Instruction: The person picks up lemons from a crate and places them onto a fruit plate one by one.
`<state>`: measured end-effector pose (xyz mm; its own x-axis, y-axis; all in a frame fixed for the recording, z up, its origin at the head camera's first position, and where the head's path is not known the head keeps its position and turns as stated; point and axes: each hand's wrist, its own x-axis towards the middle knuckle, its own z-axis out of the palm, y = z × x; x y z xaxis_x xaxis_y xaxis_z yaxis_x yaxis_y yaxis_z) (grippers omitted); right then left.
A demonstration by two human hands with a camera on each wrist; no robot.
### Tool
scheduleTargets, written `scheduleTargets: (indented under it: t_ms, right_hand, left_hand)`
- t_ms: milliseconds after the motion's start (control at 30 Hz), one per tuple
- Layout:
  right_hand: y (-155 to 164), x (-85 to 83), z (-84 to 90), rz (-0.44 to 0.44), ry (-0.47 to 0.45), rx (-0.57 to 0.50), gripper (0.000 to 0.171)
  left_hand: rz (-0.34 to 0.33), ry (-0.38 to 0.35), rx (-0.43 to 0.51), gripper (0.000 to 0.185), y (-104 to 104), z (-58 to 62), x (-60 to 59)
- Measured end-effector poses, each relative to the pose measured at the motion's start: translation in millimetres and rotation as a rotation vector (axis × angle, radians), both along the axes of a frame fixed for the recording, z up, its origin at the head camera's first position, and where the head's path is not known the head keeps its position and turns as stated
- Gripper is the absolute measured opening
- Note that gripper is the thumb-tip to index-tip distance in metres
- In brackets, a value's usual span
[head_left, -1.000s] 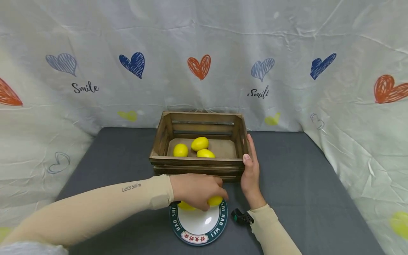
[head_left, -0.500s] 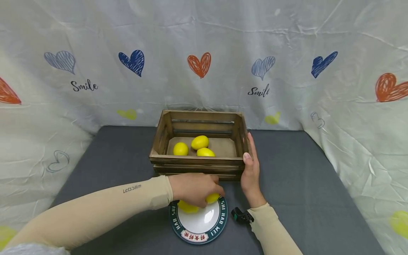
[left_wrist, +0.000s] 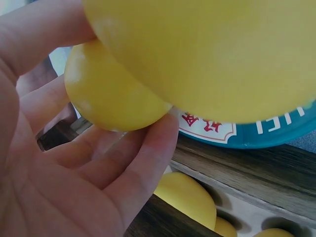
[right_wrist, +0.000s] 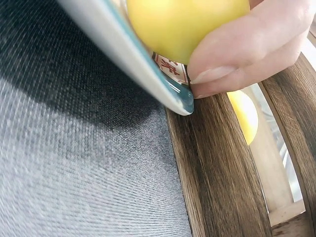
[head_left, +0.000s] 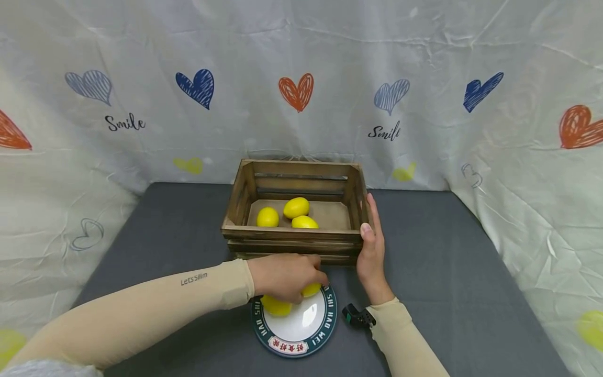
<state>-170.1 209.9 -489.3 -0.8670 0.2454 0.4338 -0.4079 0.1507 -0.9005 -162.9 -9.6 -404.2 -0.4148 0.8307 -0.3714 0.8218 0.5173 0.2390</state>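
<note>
In the head view, my left hand (head_left: 289,275) holds a lemon (head_left: 311,289) over the far part of a white plate (head_left: 294,330) with a dark green lettered rim. A second lemon (head_left: 276,306) lies on the plate, partly hidden by the wrist. The left wrist view has the fingers (left_wrist: 148,163) curled round the held lemon (left_wrist: 111,91), the other lemon (left_wrist: 212,54) large in front. My right hand (head_left: 372,256) rests against the right side of a brown wooden crate (head_left: 292,246), fingers straight, thumb at the front corner.
Three lemons lie inside the slatted crate, one at the left (head_left: 267,217). The crate stands at the back of a grey-covered table (head_left: 438,262), just beyond the plate. Behind hangs a white curtain (head_left: 330,52) printed with hearts. A black wrist strap (head_left: 359,316) sits at the right wrist.
My left hand has shifted slightly left with the lemon between its fingers, uncovering more of the second lemon. The right hand keeps its place on the crate. The head view has tilted slightly down.
</note>
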Motion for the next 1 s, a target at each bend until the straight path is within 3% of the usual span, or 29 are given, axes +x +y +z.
scheduleTargets:
  t_ms: [333, 533, 767, 1000]
  right_hand:
    - [1.0, 0.2, 4.5, -0.016, -0.01, 0.024, 0.069]
    - [1.4, -0.4, 4.1, -0.009, 0.0, 0.006, 0.069]
    - [0.9, -0.8, 2.4, -0.004, -0.002, -0.001, 0.069]
    - [-0.2, 1.9, 0.9, -0.007, -0.023, 0.005, 0.069]
  left_hand:
    - [0.022, 0.018, -0.034, 0.057, -0.9, 6.6, 1.3]
    - [0.034, 0.052, -0.038, 0.059, -1.9, 17.8, 2.9]
    - [0.032, 0.065, -0.012, 0.061, -8.7, 44.2, 4.6]
    - [0.022, -0.045, 0.035, 0.058, -14.6, 83.3, -3.5]
